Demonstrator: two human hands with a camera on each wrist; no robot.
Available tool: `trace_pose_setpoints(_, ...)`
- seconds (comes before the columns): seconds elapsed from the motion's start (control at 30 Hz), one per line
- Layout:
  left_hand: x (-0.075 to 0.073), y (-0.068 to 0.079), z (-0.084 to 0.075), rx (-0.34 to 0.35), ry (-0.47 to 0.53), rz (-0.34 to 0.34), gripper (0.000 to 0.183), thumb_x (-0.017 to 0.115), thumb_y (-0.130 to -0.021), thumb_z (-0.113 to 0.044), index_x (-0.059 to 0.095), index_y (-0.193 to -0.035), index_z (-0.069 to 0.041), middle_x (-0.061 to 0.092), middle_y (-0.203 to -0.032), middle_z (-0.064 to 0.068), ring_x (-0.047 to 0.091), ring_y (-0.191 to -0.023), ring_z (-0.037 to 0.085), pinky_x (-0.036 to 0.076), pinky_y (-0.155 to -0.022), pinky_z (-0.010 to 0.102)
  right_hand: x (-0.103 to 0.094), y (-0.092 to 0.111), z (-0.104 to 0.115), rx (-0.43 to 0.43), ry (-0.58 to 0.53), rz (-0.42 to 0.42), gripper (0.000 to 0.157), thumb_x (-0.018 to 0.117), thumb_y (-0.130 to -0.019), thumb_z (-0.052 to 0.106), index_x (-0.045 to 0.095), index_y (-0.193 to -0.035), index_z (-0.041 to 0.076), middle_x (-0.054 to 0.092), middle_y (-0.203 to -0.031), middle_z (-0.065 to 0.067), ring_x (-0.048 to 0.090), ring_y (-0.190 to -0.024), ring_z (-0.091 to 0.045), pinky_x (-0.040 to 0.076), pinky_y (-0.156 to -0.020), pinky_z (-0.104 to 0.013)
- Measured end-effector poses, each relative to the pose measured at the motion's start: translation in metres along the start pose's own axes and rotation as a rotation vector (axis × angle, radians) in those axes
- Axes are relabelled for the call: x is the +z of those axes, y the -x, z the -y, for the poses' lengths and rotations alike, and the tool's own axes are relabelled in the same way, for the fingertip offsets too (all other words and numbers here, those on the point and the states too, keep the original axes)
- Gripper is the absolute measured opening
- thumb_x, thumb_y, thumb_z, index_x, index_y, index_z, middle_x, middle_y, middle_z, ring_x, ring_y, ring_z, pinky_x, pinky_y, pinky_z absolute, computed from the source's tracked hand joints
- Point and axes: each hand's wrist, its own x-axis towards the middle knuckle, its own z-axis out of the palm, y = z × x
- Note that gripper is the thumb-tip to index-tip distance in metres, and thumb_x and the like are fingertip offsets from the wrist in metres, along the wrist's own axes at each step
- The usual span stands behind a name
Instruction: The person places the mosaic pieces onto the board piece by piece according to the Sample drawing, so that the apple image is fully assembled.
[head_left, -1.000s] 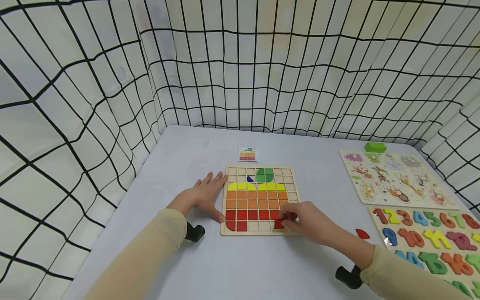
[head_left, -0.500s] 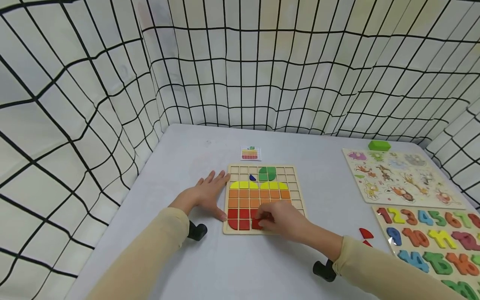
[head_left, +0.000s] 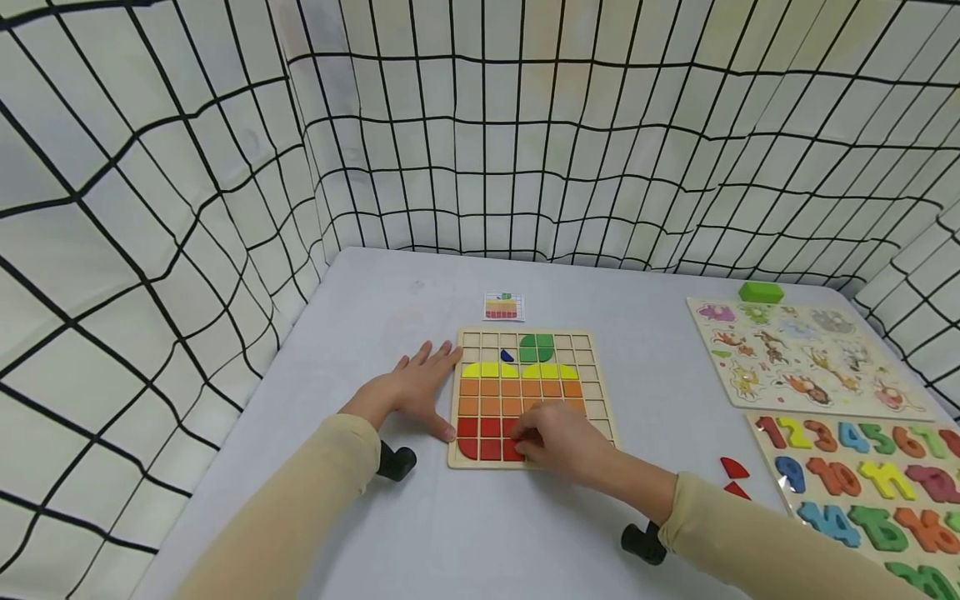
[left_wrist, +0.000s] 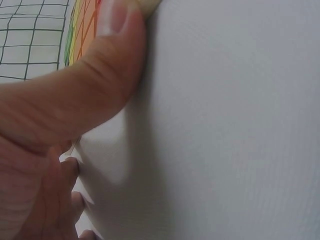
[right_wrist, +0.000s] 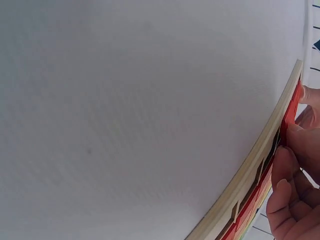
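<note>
A wooden grid board (head_left: 592,390) lies in the middle of the table in the head view. Red, orange, yellow and green (head_left: 536,347) pieces fill many of its squares, and a small blue piece (head_left: 507,356) sits near the top. My left hand (head_left: 408,392) has its fingers spread, with the thumb (left_wrist: 112,30) right at the board's left edge. With thumb and finger, my right hand (head_left: 564,440) pinches a red square tile (head_left: 512,451) over the board's bottom row; the hand covers the squares to its right.
Two red rounded pieces (head_left: 735,467) lie right of the board. A small picture card (head_left: 503,307) is behind it. At the right are an animal puzzle board (head_left: 765,403), a number puzzle (head_left: 808,457) and a green block (head_left: 761,292). Black netting stands around the table.
My right hand has moved left along the board's bottom row with the red square tile, then nearly stopped. The left hand keeps its place at the board's edge.
</note>
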Motion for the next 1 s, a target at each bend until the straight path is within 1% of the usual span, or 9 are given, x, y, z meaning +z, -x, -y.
trace_pose_setpoints(0.17,0.0,-0.001,0.001,0.003,-0.008,-0.001,0.129,0.09,-0.072,-0.049,0.01,-0.166,-0.011,0.003,-0.174,0.013,-0.006,-0.16,0.041,0.004,-0.127,0.064,0.001,0.001,0.0,-0.006,-0.004,-0.002,0.011,0.081,-0.087,0.01,0.081,-0.098,0.008,0.075,-0.087,0.0,0.058,-0.075,-0.008,0.055,-0.067,-0.02)
trace_pose_setpoints(0.37,0.0,0.0,0.0,0.0,-0.002,-0.002,0.128,0.09,-0.072,-0.048,0.01,-0.166,-0.012,0.004,-0.174,0.013,-0.005,-0.16,0.041,0.004,-0.127,0.064,0.0,0.003,-0.001,-0.018,0.004,0.007,0.012,0.079,-0.089,0.01,0.081,-0.1,0.008,0.076,-0.09,-0.001,0.061,-0.078,-0.01,0.057,-0.071,-0.022)
trace_pose_setpoints(0.47,0.0,0.001,-0.001,-0.002,0.003,-0.002,0.128,0.09,-0.072,-0.048,0.01,-0.166,-0.012,0.003,-0.174,0.013,-0.005,-0.16,0.041,0.004,-0.127,0.064,-0.005,0.006,-0.003,-0.006,0.002,-0.001,0.011,0.078,-0.089,0.008,0.081,-0.1,0.008,0.077,-0.09,0.0,0.061,-0.078,-0.01,0.057,-0.072,-0.023)
trace_pose_setpoints(0.57,0.0,0.001,-0.001,-0.004,0.004,-0.001,0.128,0.09,-0.072,-0.047,0.01,-0.166,-0.012,0.003,-0.174,0.012,-0.006,-0.16,0.041,0.004,-0.128,0.063,-0.017,0.014,-0.011,0.027,0.002,0.001,0.012,0.077,-0.089,0.006,0.08,-0.1,0.009,0.075,-0.088,0.002,0.058,-0.078,-0.01,0.055,-0.071,-0.024)
trace_pose_setpoints(0.67,0.0,0.001,-0.001,-0.003,0.002,-0.002,0.127,0.089,-0.073,-0.047,0.009,-0.166,-0.013,0.002,-0.174,0.012,-0.006,-0.16,0.04,0.003,-0.128,0.063,-0.035,0.027,-0.027,0.085,0.002,0.046,0.013,0.077,-0.09,0.006,0.079,-0.102,0.011,0.073,-0.09,0.004,0.057,-0.08,-0.01,0.054,-0.072,-0.025)
trace_pose_setpoints(0.77,0.0,0.0,-0.002,0.002,-0.004,-0.003,0.127,0.089,-0.073,-0.047,0.009,-0.166,-0.014,0.002,-0.174,0.012,-0.007,-0.16,0.04,0.003,-0.128,0.063,-0.055,0.048,-0.053,0.122,-0.01,0.079,0.017,0.075,-0.091,0.005,0.078,-0.106,0.012,0.074,-0.097,0.003,0.06,-0.085,-0.011,0.059,-0.078,-0.029)
trace_pose_setpoints(0.87,0.0,0.0,-0.002,0.004,-0.005,-0.005,0.128,0.089,-0.073,-0.048,0.009,-0.166,-0.014,0.001,-0.174,0.012,-0.007,-0.16,0.04,0.003,-0.128,0.063,-0.07,0.075,-0.087,0.123,0.001,0.071,0.019,0.073,-0.092,0.004,0.077,-0.108,0.013,0.075,-0.104,0.002,0.065,-0.091,-0.013,0.061,-0.083,-0.036)
trace_pose_setpoints(0.93,0.0,-0.001,-0.002,0.002,-0.004,-0.005,0.128,0.089,-0.073,-0.048,0.009,-0.166,-0.014,0.002,-0.174,0.012,-0.007,-0.16,0.04,0.004,-0.128,0.063,-0.077,0.092,-0.108,0.15,0.027,0.056,0.021,0.073,-0.092,0.004,0.077,-0.109,0.014,0.076,-0.105,0.002,0.068,-0.095,-0.016,0.062,-0.085,-0.039)
trace_pose_setpoints(1.0,0.001,-0.001,-0.001,0.001,-0.004,-0.004,0.128,0.089,-0.072,-0.048,0.009,-0.166,-0.013,0.002,-0.174,0.013,-0.006,-0.16,0.041,0.005,-0.128,0.063,-0.083,0.109,-0.127,0.195,0.045,0.064,0.022,0.074,-0.091,0.004,0.077,-0.11,0.014,0.076,-0.106,0.001,0.069,-0.097,-0.019,0.062,-0.085,-0.04)
